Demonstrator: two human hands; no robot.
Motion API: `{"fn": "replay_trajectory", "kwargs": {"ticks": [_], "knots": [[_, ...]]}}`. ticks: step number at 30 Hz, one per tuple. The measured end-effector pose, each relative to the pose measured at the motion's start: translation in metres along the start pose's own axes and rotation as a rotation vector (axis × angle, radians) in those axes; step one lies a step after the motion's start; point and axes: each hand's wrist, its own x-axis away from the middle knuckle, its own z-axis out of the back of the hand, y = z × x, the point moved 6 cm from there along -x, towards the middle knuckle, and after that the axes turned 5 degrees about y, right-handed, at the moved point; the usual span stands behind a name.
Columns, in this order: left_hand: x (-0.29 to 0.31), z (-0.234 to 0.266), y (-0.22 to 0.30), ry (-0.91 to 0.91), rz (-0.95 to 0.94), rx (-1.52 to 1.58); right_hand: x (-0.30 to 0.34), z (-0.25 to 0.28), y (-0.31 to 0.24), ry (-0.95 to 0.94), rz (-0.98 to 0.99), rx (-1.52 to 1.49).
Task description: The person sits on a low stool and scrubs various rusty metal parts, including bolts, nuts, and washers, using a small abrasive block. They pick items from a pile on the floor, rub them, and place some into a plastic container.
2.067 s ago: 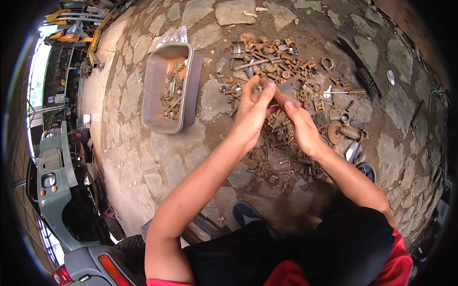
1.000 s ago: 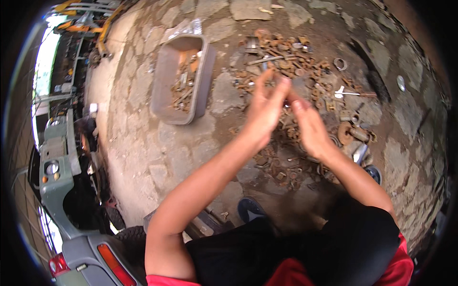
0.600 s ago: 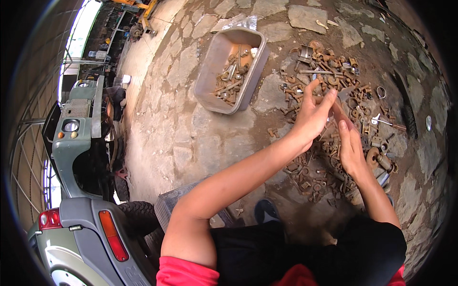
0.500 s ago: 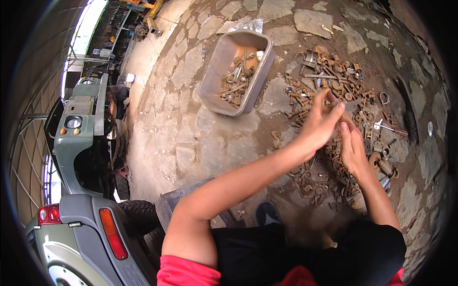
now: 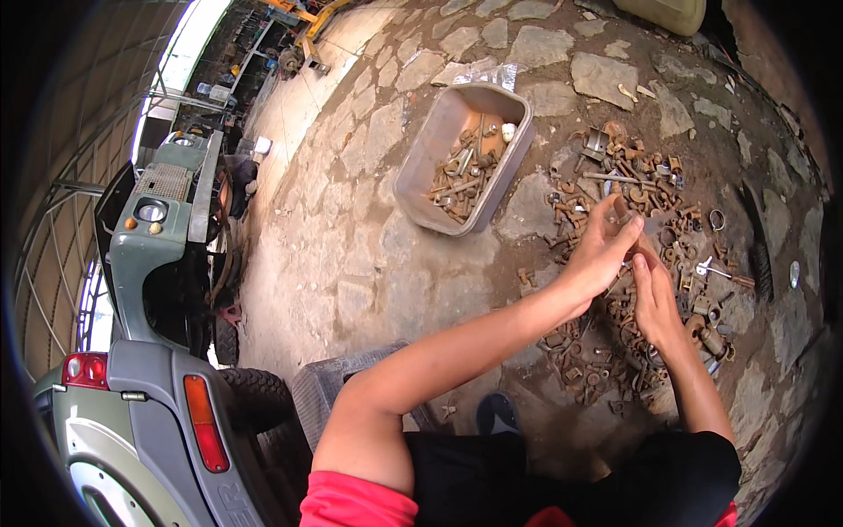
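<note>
My left hand (image 5: 601, 259) is raised over a heap of rusty bolts, nuts and fittings (image 5: 632, 167), its fingers curled and the thumb pressing toward them. Just right of it and slightly lower, my right hand (image 5: 654, 303) has its fingers together, the tips meeting the left hand. Between the fingertips there seems to be a thin greyish piece, too blurred to name. Left of the heap stands a grey plastic tub (image 5: 507, 176), holding rusty bolts (image 5: 458, 186) and a small white piece (image 5: 508, 133). A metal ring (image 5: 716, 220) lies at the heap's right side.
A green off-road vehicle (image 5: 140, 263) stands at the left, beside another vehicle's rear with a red light (image 5: 205, 426). My sandalled foot (image 5: 498, 413) is on the stone floor. A yellowish container (image 5: 672, 12) shows at the top right.
The view has shifted, so the tub, heap and vehicles appear lower and mostly farther right. Both hands keep nearly the same pose, close together over the heap.
</note>
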Motion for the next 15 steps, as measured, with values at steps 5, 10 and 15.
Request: {"fn": "replay_trajectory", "kwargs": {"ticks": [5,10,15], "knots": [[-0.004,0.007,0.004,-0.001,-0.017,0.010,0.004,0.003,-0.014,0.036,0.168,0.175],[0.009,-0.004,-0.002,-0.038,-0.003,-0.100,-0.003,0.012,-0.009,-0.053,0.287,0.421],[0.004,0.002,-0.005,0.001,0.053,-0.110,0.001,0.010,-0.002,-0.039,0.402,0.725]]}}
